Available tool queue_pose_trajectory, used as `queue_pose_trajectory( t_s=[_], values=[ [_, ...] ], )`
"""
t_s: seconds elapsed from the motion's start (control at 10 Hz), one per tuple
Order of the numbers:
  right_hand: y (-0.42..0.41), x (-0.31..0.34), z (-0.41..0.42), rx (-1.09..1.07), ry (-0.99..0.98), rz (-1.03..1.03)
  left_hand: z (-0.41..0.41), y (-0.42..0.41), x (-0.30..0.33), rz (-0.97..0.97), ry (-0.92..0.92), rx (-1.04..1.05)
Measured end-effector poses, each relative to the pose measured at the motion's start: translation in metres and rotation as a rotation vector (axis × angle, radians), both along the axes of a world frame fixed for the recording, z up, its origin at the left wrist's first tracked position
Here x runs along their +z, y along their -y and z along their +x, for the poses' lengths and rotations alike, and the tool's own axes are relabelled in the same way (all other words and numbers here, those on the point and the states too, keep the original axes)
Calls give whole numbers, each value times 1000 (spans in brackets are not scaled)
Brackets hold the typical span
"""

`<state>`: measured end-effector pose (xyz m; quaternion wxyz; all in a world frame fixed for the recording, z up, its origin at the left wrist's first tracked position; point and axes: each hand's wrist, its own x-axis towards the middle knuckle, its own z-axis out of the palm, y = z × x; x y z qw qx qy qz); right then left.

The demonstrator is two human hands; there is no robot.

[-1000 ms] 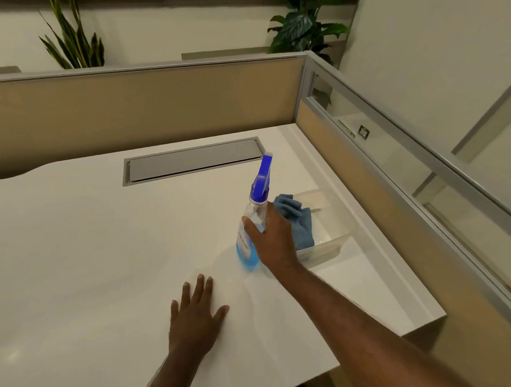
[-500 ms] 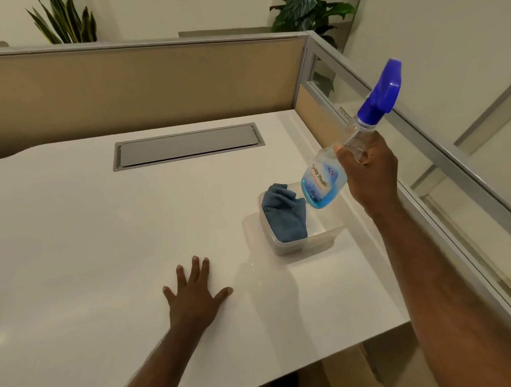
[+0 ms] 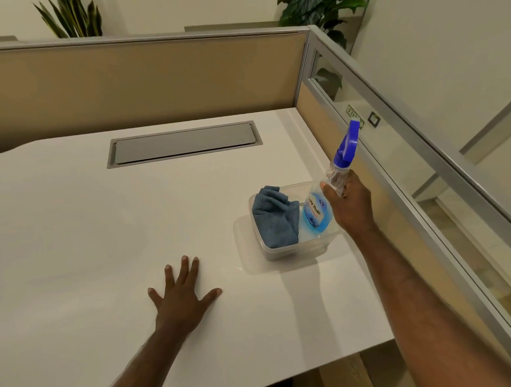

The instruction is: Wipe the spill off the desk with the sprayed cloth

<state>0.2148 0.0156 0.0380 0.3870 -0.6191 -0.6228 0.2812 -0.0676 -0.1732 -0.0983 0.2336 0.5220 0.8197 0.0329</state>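
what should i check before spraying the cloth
1. Bottle gripped: ok, right hand is closed around its neck.
2. Nozzle aimed at cloth: cannot tell, the head's facing is unclear.
3. Cloth reachable: ok, it lies in the clear tub, top exposed.
4. Bottle has liquid: ok, blue liquid shows in its lower part.
5. Left hand clear of spray: ok, flat on the desk, apart from the tub.
6. Spill located: cannot tell, only a faint sheen near the tub.
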Motion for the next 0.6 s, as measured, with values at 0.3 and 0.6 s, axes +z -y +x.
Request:
queue_pose_trajectory(
  t_s=[0.3,0.6],
  values=[
    [-11,-14,9,22,11,-47,2,-1,1,-4,-7,12],
    [4,-18,8,-138,-100,75,2,-2,8,-32,7,-4]
  ],
)
